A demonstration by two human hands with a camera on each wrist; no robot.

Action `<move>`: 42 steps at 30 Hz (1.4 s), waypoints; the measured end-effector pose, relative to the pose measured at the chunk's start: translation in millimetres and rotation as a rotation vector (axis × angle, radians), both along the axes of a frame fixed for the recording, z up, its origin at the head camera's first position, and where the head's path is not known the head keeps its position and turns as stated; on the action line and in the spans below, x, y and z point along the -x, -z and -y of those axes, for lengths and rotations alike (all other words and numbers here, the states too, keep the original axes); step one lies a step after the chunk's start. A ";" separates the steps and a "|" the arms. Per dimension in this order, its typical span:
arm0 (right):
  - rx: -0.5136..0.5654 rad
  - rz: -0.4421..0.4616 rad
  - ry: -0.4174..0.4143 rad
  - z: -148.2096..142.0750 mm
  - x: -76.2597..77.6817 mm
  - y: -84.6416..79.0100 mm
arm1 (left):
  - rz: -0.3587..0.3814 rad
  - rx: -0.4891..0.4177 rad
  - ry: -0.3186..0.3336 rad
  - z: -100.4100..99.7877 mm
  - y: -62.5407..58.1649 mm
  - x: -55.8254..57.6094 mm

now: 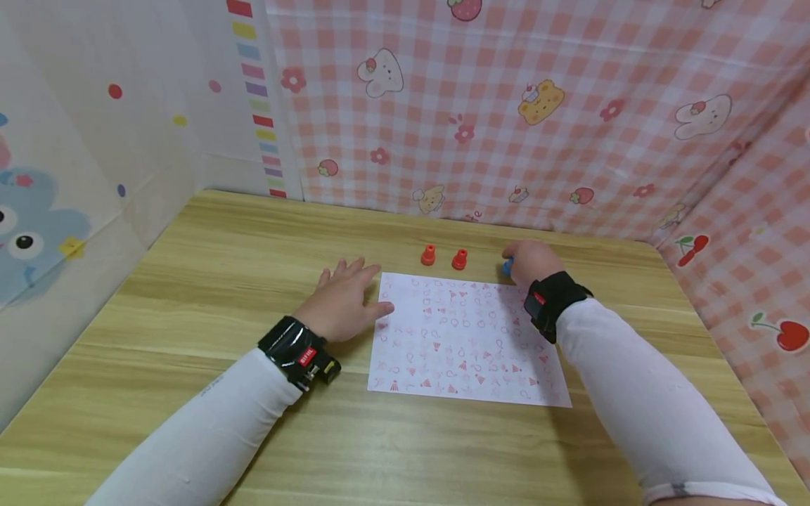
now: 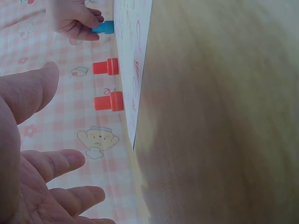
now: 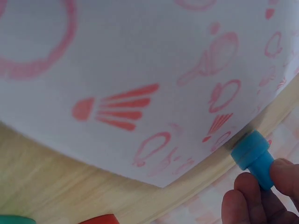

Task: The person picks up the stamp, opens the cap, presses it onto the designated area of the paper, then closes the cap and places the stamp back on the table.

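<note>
My right hand (image 1: 534,261) pinches a small blue stamp (image 3: 256,156) between thumb and fingers, just past the far edge of a white sheet (image 1: 400,358). In the right wrist view the stamp's wide end sits close over the wood. Red and pink prints of shuttlecocks, rackets and rings cover much of the paper. My left hand (image 1: 342,302) lies at the sheet's left edge with fingers spread and thumb over the paper, holding nothing. Two red stamps (image 1: 428,255) (image 2: 110,101) stand upright beyond the paper, between the hands.
The wooden table (image 1: 253,239) carries the sheet and stamps. Behind it hangs a pink checked cloth (image 1: 443,91) with cartoon animals. At the lower edge of the right wrist view, a green object (image 3: 16,219) and a red object (image 3: 100,219) show only partly.
</note>
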State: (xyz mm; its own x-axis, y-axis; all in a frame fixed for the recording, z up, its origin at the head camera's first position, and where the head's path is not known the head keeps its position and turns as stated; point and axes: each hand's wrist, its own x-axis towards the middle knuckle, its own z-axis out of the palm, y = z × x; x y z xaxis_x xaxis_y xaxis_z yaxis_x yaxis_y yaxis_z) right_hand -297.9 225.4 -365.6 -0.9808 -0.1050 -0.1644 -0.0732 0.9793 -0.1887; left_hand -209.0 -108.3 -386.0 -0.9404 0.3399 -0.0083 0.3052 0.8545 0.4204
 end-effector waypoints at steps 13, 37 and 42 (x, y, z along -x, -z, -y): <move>0.207 -0.121 0.125 -1.1 -16.6 -5.5 | 0.001 -0.031 0.006 0.0 -0.5 -0.2; 0.780 -0.254 0.148 53.6 -69.9 -15.0 | -0.017 -0.276 0.023 -12.6 -18.4 -0.9; 0.855 -0.251 0.128 64.8 -76.6 -14.2 | -0.027 -0.318 0.048 -18.7 -20.6 -1.1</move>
State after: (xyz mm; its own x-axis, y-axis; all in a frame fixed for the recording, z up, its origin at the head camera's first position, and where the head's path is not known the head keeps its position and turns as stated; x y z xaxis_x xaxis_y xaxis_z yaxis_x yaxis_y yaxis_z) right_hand -221.3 160.6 -351.4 -0.9899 0.0198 0.1404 -0.1102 0.5152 -0.8500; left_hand -207.9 -89.6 -365.4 -0.9218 0.3651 0.1301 0.3564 0.6664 0.6549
